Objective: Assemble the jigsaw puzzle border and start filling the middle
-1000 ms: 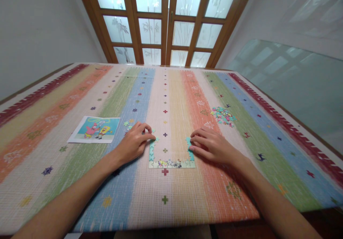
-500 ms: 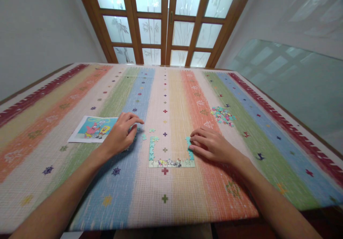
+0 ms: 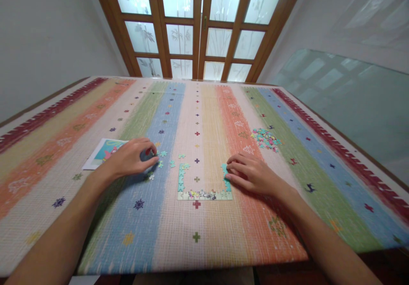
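My left hand (image 3: 132, 157) hovers over the right part of a picture card (image 3: 97, 153), with thumb and curled fingers apart. Close to its fingertips lie several loose jigsaw pieces (image 3: 163, 153), mostly light green. I see nothing between the fingers, though their undersides are partly hidden. A partly joined jigsaw border (image 3: 204, 195) forms a U shape in front of me, with left, bottom and right sides. My right hand (image 3: 251, 172) rests with loosely bent fingers at the border's right side, its fingertips touching the turquoise pieces there and covering some of them.
A heap of mixed jigsaw pieces (image 3: 266, 139) lies to the right, beyond my right hand. The striped tablecloth (image 3: 220, 234) covers the table. Wooden doors (image 3: 198, 25) with frosted panes stand at the far end, between pale walls.
My left hand has drawn back to the left, from above the loose pieces to over the card. More loose pieces now show, and less of the card's picture. My right hand stays put.
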`<state>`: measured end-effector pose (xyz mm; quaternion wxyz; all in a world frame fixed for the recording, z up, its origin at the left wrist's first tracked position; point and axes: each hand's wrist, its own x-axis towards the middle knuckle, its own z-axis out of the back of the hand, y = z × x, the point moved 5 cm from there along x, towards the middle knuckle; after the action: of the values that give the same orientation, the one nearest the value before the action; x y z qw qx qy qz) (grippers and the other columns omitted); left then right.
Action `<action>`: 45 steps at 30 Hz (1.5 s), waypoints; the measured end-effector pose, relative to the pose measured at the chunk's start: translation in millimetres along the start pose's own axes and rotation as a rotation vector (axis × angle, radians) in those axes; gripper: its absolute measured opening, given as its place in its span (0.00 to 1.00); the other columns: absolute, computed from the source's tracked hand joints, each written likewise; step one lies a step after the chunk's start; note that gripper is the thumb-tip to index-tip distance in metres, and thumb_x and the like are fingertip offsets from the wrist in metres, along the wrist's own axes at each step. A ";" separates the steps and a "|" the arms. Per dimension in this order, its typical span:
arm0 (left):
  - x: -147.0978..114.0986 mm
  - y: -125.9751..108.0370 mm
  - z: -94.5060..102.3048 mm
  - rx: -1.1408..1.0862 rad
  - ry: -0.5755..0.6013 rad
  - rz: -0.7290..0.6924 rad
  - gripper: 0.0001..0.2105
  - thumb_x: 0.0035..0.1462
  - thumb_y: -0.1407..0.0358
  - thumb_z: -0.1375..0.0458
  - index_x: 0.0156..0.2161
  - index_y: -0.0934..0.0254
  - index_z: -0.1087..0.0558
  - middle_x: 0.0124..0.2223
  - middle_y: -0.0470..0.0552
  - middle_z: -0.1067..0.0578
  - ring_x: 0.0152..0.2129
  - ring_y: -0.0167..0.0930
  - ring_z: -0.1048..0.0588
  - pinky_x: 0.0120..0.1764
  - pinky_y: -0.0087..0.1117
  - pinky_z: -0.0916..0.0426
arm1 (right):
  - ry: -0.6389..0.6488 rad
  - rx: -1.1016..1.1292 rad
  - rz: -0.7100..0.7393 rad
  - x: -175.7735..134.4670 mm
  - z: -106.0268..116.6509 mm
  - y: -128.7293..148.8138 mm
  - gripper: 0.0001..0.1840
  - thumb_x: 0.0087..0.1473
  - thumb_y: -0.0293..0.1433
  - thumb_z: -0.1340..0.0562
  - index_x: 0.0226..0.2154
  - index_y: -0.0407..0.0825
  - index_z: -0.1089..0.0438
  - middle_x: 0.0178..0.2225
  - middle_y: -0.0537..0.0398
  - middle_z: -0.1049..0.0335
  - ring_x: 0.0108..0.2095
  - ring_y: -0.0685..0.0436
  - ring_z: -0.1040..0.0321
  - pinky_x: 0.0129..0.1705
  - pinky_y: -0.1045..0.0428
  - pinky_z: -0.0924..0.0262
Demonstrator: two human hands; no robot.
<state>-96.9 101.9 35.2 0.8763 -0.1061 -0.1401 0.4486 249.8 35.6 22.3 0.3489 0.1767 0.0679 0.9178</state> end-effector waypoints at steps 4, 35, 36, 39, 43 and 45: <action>-1.0 -13.4 -5.5 -0.051 0.104 -0.034 0.14 0.57 0.52 0.39 0.34 0.62 0.25 0.32 0.48 0.26 0.29 0.33 0.28 0.38 0.35 0.34 | 0.004 0.008 -0.009 -0.2 -0.3 0.0 0.14 0.70 0.37 0.43 0.36 0.50 0.25 0.40 0.46 0.24 0.41 0.40 0.30 0.45 0.43 0.36; -0.8 -36.1 -8.7 -0.144 0.081 -0.148 0.06 0.58 0.62 0.45 0.35 0.61 0.28 0.34 0.49 0.26 0.31 0.33 0.28 0.38 0.34 0.34 | 0.005 0.005 -0.011 -0.5 -1.0 -2.1 0.14 0.70 0.38 0.42 0.38 0.49 0.25 0.40 0.46 0.24 0.40 0.40 0.30 0.45 0.43 0.36; -0.5 -36.7 -9.5 -0.165 0.093 -0.143 0.07 0.59 0.62 0.45 0.35 0.61 0.28 0.34 0.49 0.25 0.30 0.32 0.28 0.37 0.34 0.34 | 0.010 0.003 -0.008 -0.4 -0.7 -1.4 0.14 0.70 0.38 0.42 0.37 0.49 0.25 0.40 0.46 0.24 0.40 0.40 0.30 0.45 0.43 0.36; 1.6 -38.2 -13.8 -0.245 0.098 -0.079 0.08 0.61 0.61 0.45 0.35 0.61 0.27 0.32 0.48 0.24 0.28 0.31 0.27 0.36 0.33 0.33 | 0.014 -0.003 -0.006 0.0 0.0 -0.1 0.15 0.71 0.37 0.43 0.36 0.49 0.25 0.40 0.46 0.24 0.40 0.40 0.30 0.44 0.43 0.36; 6.1 -47.3 -24.5 -0.372 -0.003 0.033 0.10 0.63 0.57 0.42 0.38 0.61 0.24 0.31 0.47 0.23 0.27 0.30 0.28 0.35 0.34 0.32 | 0.008 0.004 -0.008 -0.3 -0.2 -0.4 0.15 0.70 0.38 0.43 0.35 0.50 0.25 0.41 0.46 0.24 0.39 0.41 0.30 0.44 0.44 0.36; 8.2 -56.1 -31.7 -0.409 -0.048 0.034 0.10 0.63 0.57 0.41 0.38 0.61 0.24 0.32 0.48 0.22 0.28 0.31 0.28 0.36 0.35 0.31 | 0.010 0.011 -0.011 -0.6 -0.9 -1.0 0.16 0.71 0.38 0.43 0.36 0.49 0.25 0.41 0.46 0.24 0.39 0.41 0.30 0.43 0.44 0.36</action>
<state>-39.2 74.5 24.2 0.8250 -0.2736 -0.2475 0.4280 250.6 35.9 21.0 0.3524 0.1735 0.0758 0.9165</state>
